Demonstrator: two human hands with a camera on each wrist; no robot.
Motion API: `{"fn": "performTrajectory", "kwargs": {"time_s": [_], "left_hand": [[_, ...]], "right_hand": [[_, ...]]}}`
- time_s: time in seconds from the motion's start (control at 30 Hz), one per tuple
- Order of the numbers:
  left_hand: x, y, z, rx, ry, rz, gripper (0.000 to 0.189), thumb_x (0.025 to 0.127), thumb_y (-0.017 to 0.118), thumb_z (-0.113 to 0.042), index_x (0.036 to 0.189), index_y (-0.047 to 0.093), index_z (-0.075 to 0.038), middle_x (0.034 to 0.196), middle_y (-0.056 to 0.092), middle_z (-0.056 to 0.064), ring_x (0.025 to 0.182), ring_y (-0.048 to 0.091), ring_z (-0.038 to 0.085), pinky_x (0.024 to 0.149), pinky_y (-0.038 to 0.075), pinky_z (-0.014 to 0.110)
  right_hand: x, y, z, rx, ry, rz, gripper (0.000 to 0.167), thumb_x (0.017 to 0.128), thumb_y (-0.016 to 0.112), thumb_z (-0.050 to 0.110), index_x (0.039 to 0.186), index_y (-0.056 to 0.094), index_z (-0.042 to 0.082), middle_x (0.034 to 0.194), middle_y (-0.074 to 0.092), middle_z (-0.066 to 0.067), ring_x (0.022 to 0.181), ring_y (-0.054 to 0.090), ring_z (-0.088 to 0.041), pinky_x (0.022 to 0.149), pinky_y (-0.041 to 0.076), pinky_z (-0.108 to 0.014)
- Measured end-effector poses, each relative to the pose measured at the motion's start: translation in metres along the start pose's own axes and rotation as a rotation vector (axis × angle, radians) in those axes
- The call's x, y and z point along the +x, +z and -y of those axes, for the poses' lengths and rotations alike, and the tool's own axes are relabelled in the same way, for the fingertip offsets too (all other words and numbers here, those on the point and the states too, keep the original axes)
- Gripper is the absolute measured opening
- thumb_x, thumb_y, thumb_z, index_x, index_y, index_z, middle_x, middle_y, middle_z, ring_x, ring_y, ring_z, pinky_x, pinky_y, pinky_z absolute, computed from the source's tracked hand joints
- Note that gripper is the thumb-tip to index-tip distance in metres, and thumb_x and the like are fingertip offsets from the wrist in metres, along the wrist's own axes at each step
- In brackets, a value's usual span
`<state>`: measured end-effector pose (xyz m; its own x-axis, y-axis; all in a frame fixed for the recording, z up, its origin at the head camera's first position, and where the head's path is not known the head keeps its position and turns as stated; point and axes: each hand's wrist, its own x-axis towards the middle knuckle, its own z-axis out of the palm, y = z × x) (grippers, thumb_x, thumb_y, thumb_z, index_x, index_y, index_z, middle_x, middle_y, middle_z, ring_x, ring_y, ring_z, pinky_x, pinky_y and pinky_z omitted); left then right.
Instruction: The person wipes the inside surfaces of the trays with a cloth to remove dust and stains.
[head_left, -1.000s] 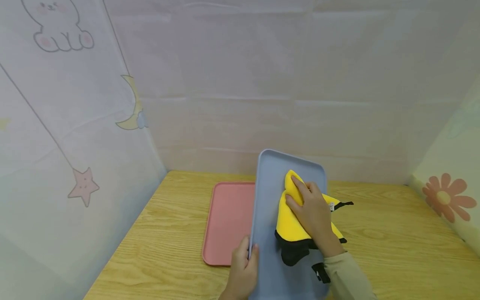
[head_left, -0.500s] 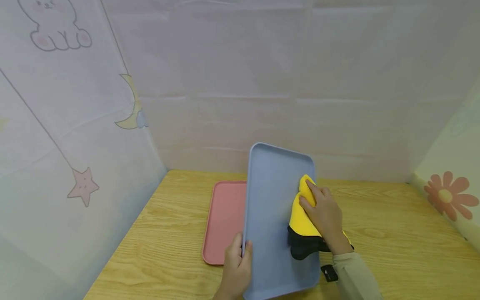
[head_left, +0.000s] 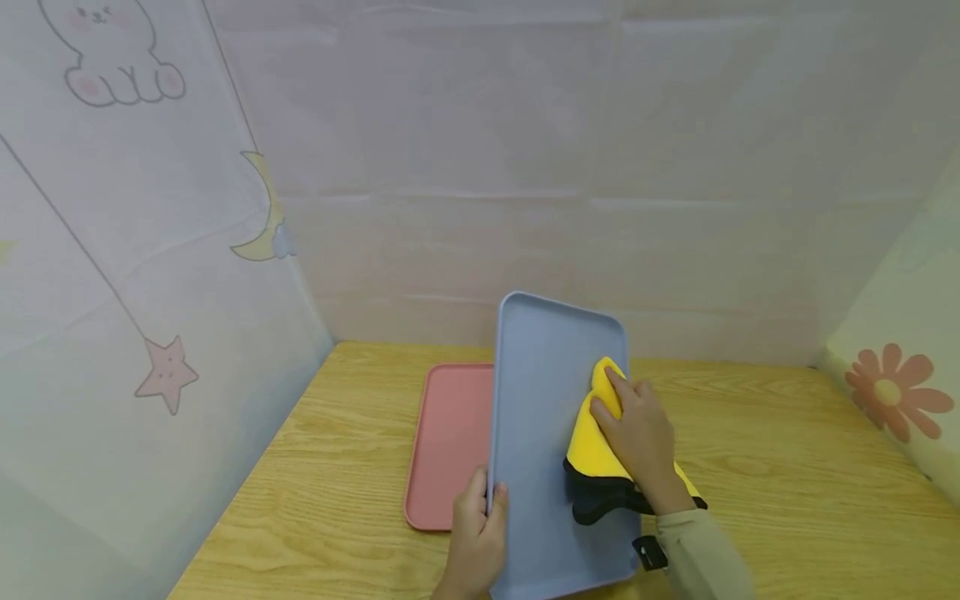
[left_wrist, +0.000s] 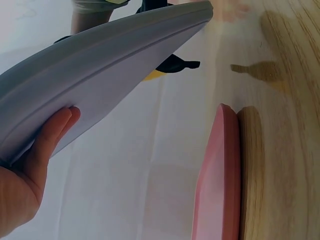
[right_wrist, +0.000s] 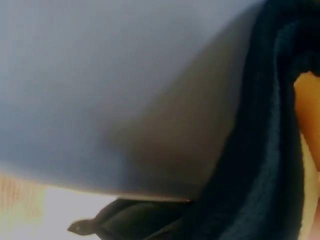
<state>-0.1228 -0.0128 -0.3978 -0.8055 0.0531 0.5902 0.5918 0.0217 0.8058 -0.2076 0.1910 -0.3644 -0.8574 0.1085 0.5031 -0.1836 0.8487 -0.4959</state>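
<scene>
wiping looks midway: yellow cloth [head_left: 592, 446] on the raised blue tray [head_left: 540, 392] at three o'clock, finished share impossible to tell; pink tray [head_left: 450, 442] lies on the bench [head_left: 315, 492] at nine, perhaps next! left grip [head_left: 476, 537] pinches blue's rim at eight, right grip [head_left: 641, 433] clasps cloth.

This is a small nook with a wood-grained counter [head_left: 787, 450], walled on three sides by pale, creased sheeting [head_left: 480, 125]. A printed cartoon animal [head_left: 116, 58], crescent moon [head_left: 262, 241], pink star [head_left: 168, 373] and red flower [head_left: 888, 392] give it a nursery look; whether home or studio cannot be told.
</scene>
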Motion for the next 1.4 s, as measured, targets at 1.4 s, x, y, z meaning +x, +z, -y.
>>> {"fn": "performTrajectory", "kwargs": {"time_s": [1.4], "left_hand": [[-0.002,0.010,0.011,0.078,0.038,0.013,0.017,0.093,0.033,0.009,0.091,0.049,0.002,0.069,0.048,0.003,0.063,0.047,0.005,0.052,0.044,0.022]], "right_hand": [[-0.018,0.006,0.091,0.109,-0.383,-0.185,0.042,0.074,0.066,0.011,0.114,0.059,-0.001,0.078,0.047,-0.013,0.051,0.034,-0.010,0.041,0.034,-0.021]]}}
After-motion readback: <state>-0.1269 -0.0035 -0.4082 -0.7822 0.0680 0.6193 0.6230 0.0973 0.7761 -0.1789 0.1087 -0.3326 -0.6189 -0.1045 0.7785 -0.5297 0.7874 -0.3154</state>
